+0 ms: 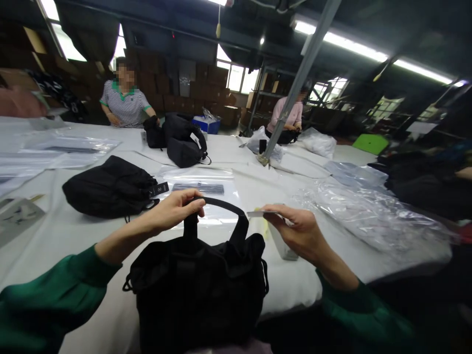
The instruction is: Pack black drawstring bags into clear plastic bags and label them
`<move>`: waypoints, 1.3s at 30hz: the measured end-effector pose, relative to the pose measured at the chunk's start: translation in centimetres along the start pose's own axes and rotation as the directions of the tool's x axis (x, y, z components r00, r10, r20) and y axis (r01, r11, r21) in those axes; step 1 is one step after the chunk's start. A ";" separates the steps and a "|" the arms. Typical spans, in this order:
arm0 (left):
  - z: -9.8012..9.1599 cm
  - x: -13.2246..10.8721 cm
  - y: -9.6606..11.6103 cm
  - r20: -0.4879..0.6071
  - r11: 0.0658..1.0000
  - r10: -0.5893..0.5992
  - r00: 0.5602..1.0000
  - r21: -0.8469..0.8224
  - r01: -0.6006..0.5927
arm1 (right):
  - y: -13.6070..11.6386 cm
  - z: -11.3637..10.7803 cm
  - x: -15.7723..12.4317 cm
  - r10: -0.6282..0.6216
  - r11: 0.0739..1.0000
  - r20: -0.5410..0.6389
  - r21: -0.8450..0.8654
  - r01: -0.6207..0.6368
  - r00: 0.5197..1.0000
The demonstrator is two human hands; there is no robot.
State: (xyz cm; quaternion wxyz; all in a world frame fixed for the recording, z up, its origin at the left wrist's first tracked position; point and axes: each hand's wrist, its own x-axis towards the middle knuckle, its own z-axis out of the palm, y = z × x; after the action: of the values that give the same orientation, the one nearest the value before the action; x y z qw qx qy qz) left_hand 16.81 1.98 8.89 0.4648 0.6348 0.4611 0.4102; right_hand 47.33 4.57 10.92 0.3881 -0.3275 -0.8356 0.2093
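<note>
A black fabric bag (199, 290) is upright right in front of me, at the near edge of the table. My left hand (180, 209) pinches the left side of its carry handle (224, 205), which arches up above the bag. To the right of the handle, my right hand (300, 228) grips a thin flat card (260, 214), seen nearly edge-on, so its face is hidden. A second black bag (110, 189) with a black hang tag (159, 189) lies left of my left hand. Behind the handle is a clear plastic bag (221, 182) with a dark printed strip.
A pale box-like item (283, 246) stands beneath my right hand. Clear plastic bags (361, 211) are heaped on the right. A slanted metal post (295, 88) rises from the table. Across it, a person in a striped shirt (127, 105) stands by black bags (184, 142); another person (287, 113) works farther right.
</note>
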 end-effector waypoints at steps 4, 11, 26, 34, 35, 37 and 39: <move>-0.7 -0.2 -0.4 0.129 0.987 0.004 0.992 -0.158 0.017 | 1.4 1.4 2.0 -0.197 0.980 -0.071 -0.046 0.194 0.978; 0.1 -0.1 0.6 0.280 0.990 -0.109 0.954 -0.060 0.130 | 3.1 3.3 2.8 -0.373 0.919 -0.229 -0.227 0.323 0.899; 0.3 0.5 0.6 0.487 0.986 -0.160 0.859 0.044 0.159 | 3.6 4.3 2.8 -0.436 0.855 -0.142 -0.373 0.360 0.889; -0.8 2.6 -0.8 0.297 0.986 -0.151 0.943 0.116 0.121 | 7.0 7.4 5.3 -0.284 0.957 0.416 0.071 0.280 0.864; -0.9 3.1 -1.8 0.186 0.983 -0.149 0.971 0.138 0.124 | 7.2 7.9 5.3 -0.274 0.961 0.461 0.109 0.253 0.844; -0.9 4.0 -3.9 0.050 0.975 -0.147 0.988 0.174 0.137 | 7.4 9.2 5.0 -0.241 0.970 0.478 0.151 0.192 0.844; -0.8 4.3 -6.0 0.029 0.972 -0.183 0.983 0.153 0.176 | 7.5 10.5 4.3 -0.164 0.980 0.432 0.176 0.096 0.887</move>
State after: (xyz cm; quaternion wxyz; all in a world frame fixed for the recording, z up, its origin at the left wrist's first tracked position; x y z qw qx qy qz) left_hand 15.86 7.14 3.64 0.4609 0.6323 0.5360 0.3171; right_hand 39.88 11.90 2.18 0.2237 -0.1842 -0.9041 0.3141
